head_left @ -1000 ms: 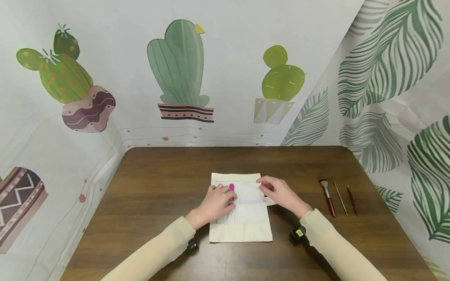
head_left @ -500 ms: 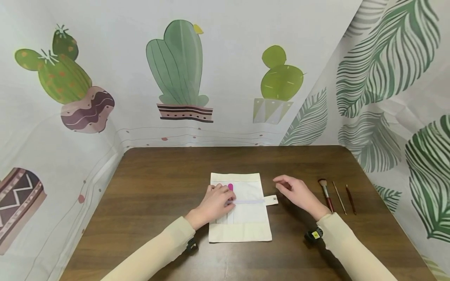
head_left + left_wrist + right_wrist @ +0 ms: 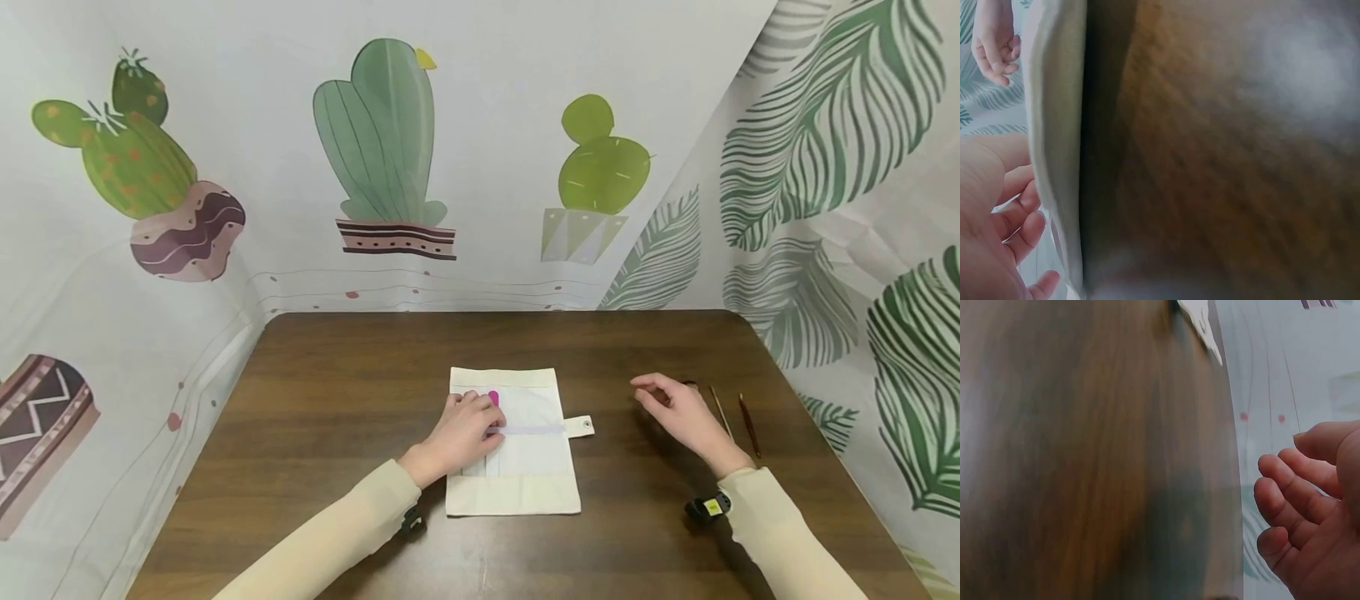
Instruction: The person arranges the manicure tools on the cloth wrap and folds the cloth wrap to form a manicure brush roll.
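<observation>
A cream cloth roll-up case [image 3: 525, 496] lies unfolded on the table, with white pockets inside and a snap strap [image 3: 579, 427] sticking out to its right. My left hand [image 3: 463, 432] rests on the left half of the case, its fingers loosely bent. Just beyond those fingers shows the pink end [image 3: 493, 398] of something tucked in the case; the rest is hidden. In the left wrist view the case's edge [image 3: 1060, 137] stands beside the fingers. My right hand [image 3: 684, 417] hovers over the table with loosely curved fingers and holds nothing. It hides most of a makeup brush [image 3: 692, 385].
Right of the right hand lie a thin metallic-looking stick [image 3: 721, 408] and a dark reddish slender tool [image 3: 749, 425]. The brown wooden table [image 3: 337, 375] meets a printed cloth backdrop [image 3: 495, 167] at its back and sides.
My right hand has left the case's right edge and moved right to the loose tools, uncovering the strap and now covering the makeup brush. The left hand stays on the case.
</observation>
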Tool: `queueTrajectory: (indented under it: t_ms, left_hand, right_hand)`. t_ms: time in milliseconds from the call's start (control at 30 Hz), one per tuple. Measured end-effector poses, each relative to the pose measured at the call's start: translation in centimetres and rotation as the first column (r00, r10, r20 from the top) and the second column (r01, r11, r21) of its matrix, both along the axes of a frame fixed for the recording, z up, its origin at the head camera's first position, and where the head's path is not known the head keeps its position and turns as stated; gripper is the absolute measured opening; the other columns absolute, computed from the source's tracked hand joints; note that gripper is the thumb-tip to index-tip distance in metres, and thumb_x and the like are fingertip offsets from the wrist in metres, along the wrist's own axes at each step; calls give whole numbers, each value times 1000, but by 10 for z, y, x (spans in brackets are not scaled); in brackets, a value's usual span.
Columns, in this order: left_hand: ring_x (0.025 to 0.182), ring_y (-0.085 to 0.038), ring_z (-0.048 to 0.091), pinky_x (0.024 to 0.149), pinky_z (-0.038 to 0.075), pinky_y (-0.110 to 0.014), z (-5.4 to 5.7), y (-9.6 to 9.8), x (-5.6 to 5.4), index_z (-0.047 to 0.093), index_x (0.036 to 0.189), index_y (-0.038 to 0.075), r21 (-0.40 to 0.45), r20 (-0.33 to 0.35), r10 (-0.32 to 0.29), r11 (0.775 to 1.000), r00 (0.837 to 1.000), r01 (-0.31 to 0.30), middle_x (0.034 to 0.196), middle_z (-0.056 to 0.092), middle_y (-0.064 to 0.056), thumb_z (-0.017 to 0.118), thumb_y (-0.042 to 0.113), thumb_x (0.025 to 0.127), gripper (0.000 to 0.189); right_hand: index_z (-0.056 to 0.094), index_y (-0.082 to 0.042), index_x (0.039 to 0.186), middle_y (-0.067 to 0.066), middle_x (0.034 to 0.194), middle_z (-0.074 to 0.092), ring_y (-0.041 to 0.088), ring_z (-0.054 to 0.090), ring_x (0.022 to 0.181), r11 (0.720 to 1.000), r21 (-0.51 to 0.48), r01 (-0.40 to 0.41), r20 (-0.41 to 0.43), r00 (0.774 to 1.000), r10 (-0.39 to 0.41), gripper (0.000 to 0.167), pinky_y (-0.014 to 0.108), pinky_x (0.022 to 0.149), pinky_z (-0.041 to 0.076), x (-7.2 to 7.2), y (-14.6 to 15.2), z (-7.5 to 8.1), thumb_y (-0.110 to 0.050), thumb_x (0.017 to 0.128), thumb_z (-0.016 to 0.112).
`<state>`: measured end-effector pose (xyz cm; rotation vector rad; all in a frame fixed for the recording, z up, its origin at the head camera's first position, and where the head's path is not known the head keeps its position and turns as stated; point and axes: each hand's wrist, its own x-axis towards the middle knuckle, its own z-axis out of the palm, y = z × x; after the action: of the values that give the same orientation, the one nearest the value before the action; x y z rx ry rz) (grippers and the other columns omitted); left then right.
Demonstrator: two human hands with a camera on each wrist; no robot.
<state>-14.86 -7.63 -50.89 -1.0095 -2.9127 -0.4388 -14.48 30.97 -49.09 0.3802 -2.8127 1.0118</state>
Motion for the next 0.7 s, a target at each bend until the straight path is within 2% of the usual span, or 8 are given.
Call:
queueTrajectory:
  t_ms: [133,233,433,533,700]
  left_hand:
    - [97,-18,52,95,38,-50,1,1,0,75,101,22,2,11,0,1000,1000,0,99,65,6,75,31,96,10]
    - [97,-18,52,95,38,-50,1,1,-1,75,100,22,-2,10,-2,1000,1000,2,99,65,6,75,31,96,10]
    - [95,-17,52,94,38,-49,1,3,-3,74,97,23,-19,9,-6,1000,1000,6,97,64,7,75,30,96,8]
    - [94,-17,51,94,39,-49,2,4,-3,74,96,22,-20,11,-7,1000,1000,7,95,63,8,76,29,95,7]
    - [93,-17,51,94,39,-49,1,5,-4,73,95,21,-17,13,-10,1000,1000,10,93,61,8,76,26,94,6]
  right_hand:
    - [67,0,126,13,105,74,17,63,82,998,50,43,43,998,-45,27,32,67,50,4,13,5,-14,104,63]
    - [65,1,129,16,108,74,27,67,89,993,94,70,65,995,-76,29,40,72,53,6,24,7,-15,105,61]
    - [65,7,123,23,104,71,37,65,89,975,187,118,19,992,-124,27,58,78,50,9,42,3,-10,102,63]
    - [65,8,121,23,100,68,36,63,84,960,234,151,-1,988,-155,27,59,74,49,11,48,1,-8,100,64]
    - [62,9,122,21,95,65,31,62,77,945,275,177,36,980,-194,29,50,62,50,15,54,-2,-11,101,62]
